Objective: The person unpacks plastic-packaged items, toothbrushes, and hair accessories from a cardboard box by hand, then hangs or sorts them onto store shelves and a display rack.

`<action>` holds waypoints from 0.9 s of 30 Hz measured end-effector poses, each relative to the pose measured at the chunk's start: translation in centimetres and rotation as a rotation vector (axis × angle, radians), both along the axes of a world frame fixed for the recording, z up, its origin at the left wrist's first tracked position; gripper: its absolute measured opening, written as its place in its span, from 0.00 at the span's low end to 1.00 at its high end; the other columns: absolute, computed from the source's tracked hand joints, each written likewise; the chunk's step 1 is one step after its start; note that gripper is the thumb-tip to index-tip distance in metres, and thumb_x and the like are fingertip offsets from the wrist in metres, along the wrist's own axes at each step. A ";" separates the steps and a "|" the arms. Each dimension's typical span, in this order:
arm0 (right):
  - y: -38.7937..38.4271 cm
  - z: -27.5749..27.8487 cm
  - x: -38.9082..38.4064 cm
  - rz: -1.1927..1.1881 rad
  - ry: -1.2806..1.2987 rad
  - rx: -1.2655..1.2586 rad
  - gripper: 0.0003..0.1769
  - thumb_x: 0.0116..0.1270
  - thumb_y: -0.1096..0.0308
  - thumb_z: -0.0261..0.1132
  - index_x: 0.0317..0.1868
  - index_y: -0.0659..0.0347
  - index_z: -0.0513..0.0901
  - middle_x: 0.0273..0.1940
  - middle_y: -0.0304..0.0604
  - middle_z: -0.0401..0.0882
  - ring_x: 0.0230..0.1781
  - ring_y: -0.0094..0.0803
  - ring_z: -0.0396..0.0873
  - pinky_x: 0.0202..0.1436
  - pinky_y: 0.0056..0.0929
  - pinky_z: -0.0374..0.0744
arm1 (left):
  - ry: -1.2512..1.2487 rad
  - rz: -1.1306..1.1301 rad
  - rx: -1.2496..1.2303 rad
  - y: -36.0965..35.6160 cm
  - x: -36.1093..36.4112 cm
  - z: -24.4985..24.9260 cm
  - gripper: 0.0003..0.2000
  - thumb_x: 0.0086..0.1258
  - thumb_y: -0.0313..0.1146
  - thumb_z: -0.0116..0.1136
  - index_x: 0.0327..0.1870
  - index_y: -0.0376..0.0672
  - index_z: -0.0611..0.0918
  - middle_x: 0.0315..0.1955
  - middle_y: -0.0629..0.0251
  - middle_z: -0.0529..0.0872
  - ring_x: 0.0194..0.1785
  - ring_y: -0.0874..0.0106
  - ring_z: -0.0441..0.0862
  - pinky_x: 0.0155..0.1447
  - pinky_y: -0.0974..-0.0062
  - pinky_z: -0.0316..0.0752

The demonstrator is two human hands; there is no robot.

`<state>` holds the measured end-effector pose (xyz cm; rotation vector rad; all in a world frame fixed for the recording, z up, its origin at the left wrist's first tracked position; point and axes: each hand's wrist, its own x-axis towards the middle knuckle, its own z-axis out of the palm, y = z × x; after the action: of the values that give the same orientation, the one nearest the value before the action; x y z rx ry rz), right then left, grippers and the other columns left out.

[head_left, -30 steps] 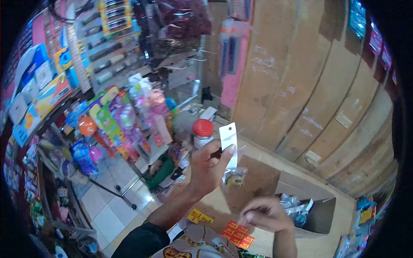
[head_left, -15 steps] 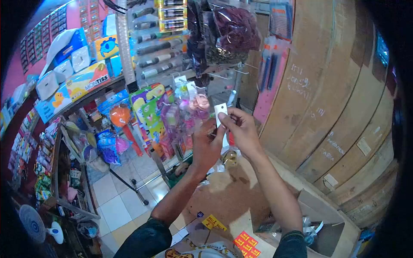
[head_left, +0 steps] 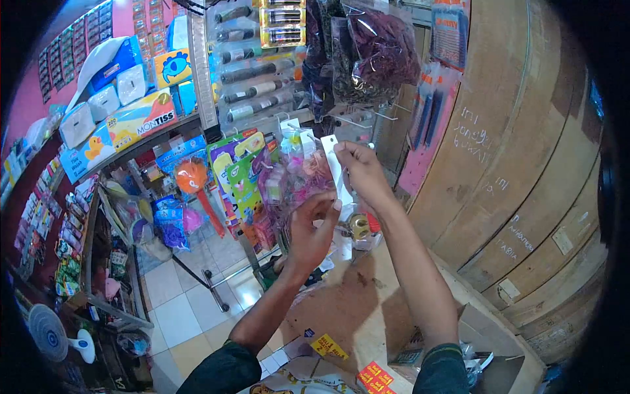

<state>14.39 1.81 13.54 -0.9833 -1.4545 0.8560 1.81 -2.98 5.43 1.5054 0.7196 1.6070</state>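
A long white card strip (head_left: pixel 334 164) with a hole near its top hangs tilted in front of me. My right hand (head_left: pixel 362 172) pinches its upper end between thumb and fingers. Lower down, my left hand (head_left: pixel 314 226) has its thumb and fingertips closed at the strip's left edge. The strip's lower part shows again beneath the hands. Beside it is a gold-brown item (head_left: pixel 359 226) in clear wrapping, with a bit of red next to it. Behind the hands hang small pink and purple goods (head_left: pixel 289 177) in clear bags.
A brown board surface (head_left: pixel 341 295) lies below, bearing yellow and red stickers (head_left: pixel 375 379). An open cardboard box (head_left: pixel 502 348) stands at the right, near a wooden plank wall (head_left: pixel 485 151). Tissue packs (head_left: pixel 141 121) fill the left shelf; a white fan (head_left: pixel 49 333) is lower left.
My right hand has risen slightly, and more of the white strip now shows between my hands. My left hand sits lower on the strip. The view has shifted a little left.
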 end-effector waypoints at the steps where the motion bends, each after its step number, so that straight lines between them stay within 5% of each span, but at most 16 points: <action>1: 0.3 -0.5 0.0 0.007 0.015 0.006 0.15 0.75 0.63 0.56 0.42 0.67 0.83 0.33 0.35 0.80 0.33 0.19 0.72 0.38 0.23 0.72 | -0.002 -0.010 0.005 0.1 -0.1 -0.4 0.11 0.71 0.31 0.60 0.49 0.35 0.82 0.39 0.64 0.87 0.42 0.79 0.82 0.47 0.77 0.76; 8: 1.2 -1.6 -0.5 0.186 0.256 -0.029 0.12 0.75 0.64 0.55 0.44 0.62 0.81 0.31 0.34 0.81 0.29 0.18 0.75 0.34 0.19 0.73 | -0.051 0.096 0.040 0.0 -0.1 -1.5 0.11 0.71 0.30 0.59 0.51 0.35 0.82 0.41 0.62 0.87 0.42 0.77 0.82 0.47 0.77 0.76; 17: 1.5 -1.5 -0.1 0.147 0.093 0.061 0.13 0.75 0.65 0.57 0.44 0.67 0.82 0.33 0.34 0.79 0.34 0.18 0.72 0.40 0.21 0.71 | -0.091 0.138 -0.004 0.1 -0.2 -2.0 0.12 0.70 0.30 0.62 0.50 0.35 0.83 0.41 0.64 0.87 0.45 0.77 0.82 0.52 0.78 0.76; 27: 2.2 -2.1 -0.5 0.040 0.013 0.078 0.09 0.73 0.67 0.59 0.41 0.64 0.82 0.29 0.32 0.78 0.27 0.16 0.71 0.29 0.20 0.69 | -0.005 0.151 -0.016 0.9 0.3 -3.4 0.13 0.70 0.29 0.60 0.54 0.37 0.80 0.47 0.62 0.86 0.49 0.74 0.81 0.54 0.75 0.74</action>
<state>13.85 4.03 11.41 -0.8916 -1.4900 0.8267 2.07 -2.07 2.05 1.4644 0.8585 1.7115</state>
